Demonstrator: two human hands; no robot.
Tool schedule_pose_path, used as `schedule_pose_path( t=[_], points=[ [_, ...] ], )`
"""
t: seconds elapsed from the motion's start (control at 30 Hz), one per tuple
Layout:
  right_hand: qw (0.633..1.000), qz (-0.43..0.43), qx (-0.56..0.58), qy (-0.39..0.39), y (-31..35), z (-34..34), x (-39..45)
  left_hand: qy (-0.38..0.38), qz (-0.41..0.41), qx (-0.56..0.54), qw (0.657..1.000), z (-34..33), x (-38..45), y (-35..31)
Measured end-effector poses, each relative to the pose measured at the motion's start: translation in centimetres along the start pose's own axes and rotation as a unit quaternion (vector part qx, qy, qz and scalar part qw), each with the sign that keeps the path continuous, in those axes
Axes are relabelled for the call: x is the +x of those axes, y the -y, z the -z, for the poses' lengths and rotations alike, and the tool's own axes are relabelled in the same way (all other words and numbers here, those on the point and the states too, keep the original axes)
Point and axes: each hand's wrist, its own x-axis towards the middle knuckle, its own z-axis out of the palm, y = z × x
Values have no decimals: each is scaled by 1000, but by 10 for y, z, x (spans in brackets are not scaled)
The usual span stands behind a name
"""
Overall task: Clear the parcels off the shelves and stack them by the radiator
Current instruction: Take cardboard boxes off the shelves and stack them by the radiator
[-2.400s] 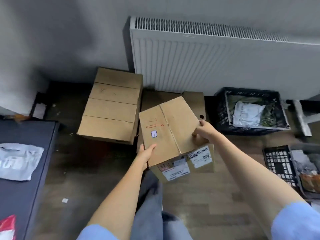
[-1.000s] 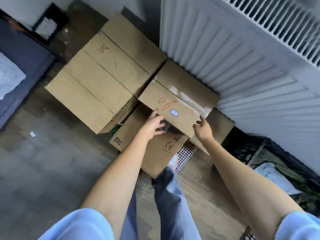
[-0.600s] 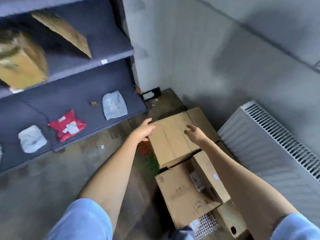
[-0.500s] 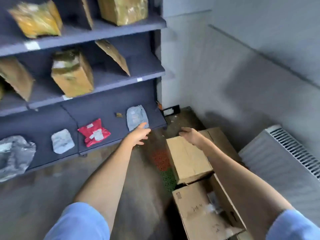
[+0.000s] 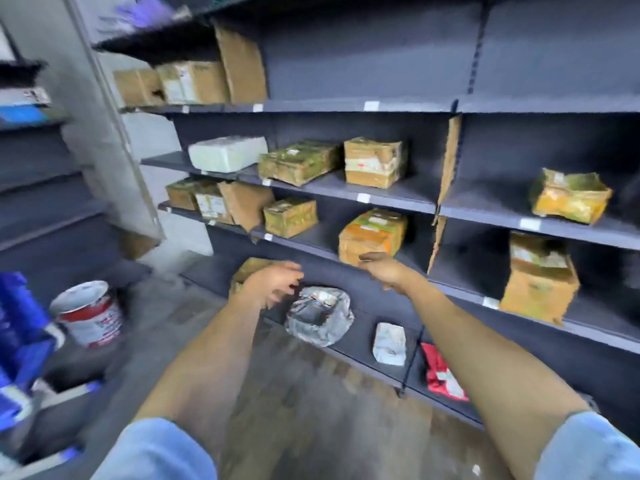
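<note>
Facing the shelves (image 5: 346,194), both arms out in front of us. Our left hand (image 5: 273,284) hangs loose with fingers spread and nothing in it, above the crumpled grey bag (image 5: 318,315) on the bottom shelf. Our right hand (image 5: 384,270) is likewise empty, fingers relaxed and open, right in front of the lower edge of the orange-taped parcel (image 5: 372,235); whether it touches we cannot tell through the blur. That parcel sits at the front of its shelf, which we judge makes it the easiest next pick, and both hands look set to take it from either side. Many parcels remain: boxes on the upper shelves, a tall one (image 5: 538,282) to the right, a red bag (image 5: 441,374) low down. The radiator is out of view.
</note>
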Motion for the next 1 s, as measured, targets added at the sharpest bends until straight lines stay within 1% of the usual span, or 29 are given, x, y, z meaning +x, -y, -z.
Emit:
schedule_pose_path(
  t=[0.13, 0.23, 0.3, 0.37, 0.4, 0.47, 0.53, 0.57, 0.63, 0.67, 0.7, 0.73, 0.83, 0.9, 0.93, 1.0],
  points=[
    [999, 42, -28, 22, 56, -41, 99, -46, -1, -41, 998, 78, 49, 20],
    [998, 37, -13, 56, 96, -64, 172, -48, 15, -52, 997, 136, 99, 13],
    [997, 34, -2, 71, 124, -72, 222, -68, 21, -40, 997, 175, 138, 8],
    [995, 30, 18, 95, 158, -74, 272, -78, 47, -21, 996, 214, 174, 3],
    [994, 38, 27, 99, 176, -74, 296, -81, 50, -16, 995, 234, 190, -1],
    [992, 62, 50, 95, 219, -85, 351, -120, 37, -9, 992, 279, 224, 0],
    [991, 81, 68, 80, 248, -99, 381, -135, 28, 0, 990, 311, 243, 8],
    [990, 83, 65, 93, 261, -116, 398, -140, 40, 12, 989, 328, 251, 19],
    [986, 77, 38, 141, 280, -165, 433, -143, 106, 65, 982, 359, 272, 51],
    [983, 67, 17, 172, 285, -192, 449, -135, 150, 92, 975, 373, 283, 69],
    [978, 51, 2, 205, 288, -220, 464, -109, 185, 118, 969, 386, 293, 89],
    [971, 33, -16, 236, 289, -248, 481, -88, 207, 147, 963, 398, 305, 109],
    [951, -9, -67, 302, 292, -322, 533, -85, 205, 240, 945, 443, 347, 165],
    [941, -25, -91, 325, 302, -359, 569, -88, 209, 259, 939, 481, 379, 190],
    [942, -35, -91, 321, 309, -373, 588, -88, 213, 258, 938, 501, 398, 200],
    [952, -61, -91, 287, 325, -394, 627, -87, 214, 276, 933, 542, 435, 209]
  ],
)
